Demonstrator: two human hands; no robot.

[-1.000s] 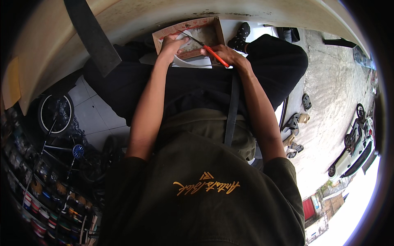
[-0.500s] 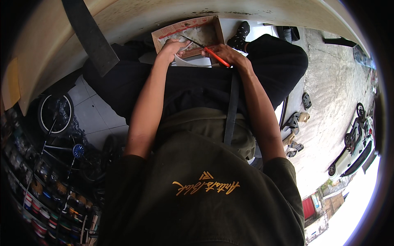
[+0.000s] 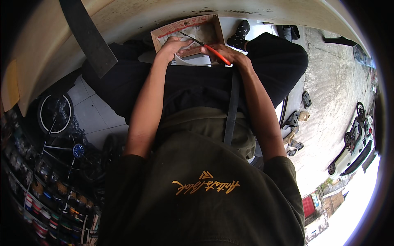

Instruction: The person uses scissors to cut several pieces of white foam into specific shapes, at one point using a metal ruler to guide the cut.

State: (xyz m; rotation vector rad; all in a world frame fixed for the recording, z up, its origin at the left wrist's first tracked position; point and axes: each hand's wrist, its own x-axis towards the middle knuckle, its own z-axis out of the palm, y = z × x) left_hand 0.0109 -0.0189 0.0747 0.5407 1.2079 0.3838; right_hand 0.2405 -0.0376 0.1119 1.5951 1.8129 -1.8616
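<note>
My left hand (image 3: 171, 46) pinches a thin white strip (image 3: 182, 62), which loops down from the fingers toward my lap. In my right hand (image 3: 227, 54) is a pair of scissors (image 3: 216, 53) with orange-red handles and dark blades. The blades point to the far left, passing just beside the fingers of my left hand. Whether the blades touch the strip I cannot tell. Beneath both hands lies an open cardboard box (image 3: 221, 30) holding whitish, crumpled-looking pieces (image 3: 204, 32).
My crossed legs in black trousers (image 3: 283, 61) surround the box. At left stand a small bicycle wheel (image 3: 55, 114) and shelves of small goods (image 3: 41, 205). Several sandals (image 3: 292, 120) lie on the concrete at right, with a white car (image 3: 361, 149) beyond. A dark strap (image 3: 88, 37) hangs at upper left.
The scissors' tip has shifted slightly away from me and to the left. Both hands keep nearly the same place and grip.
</note>
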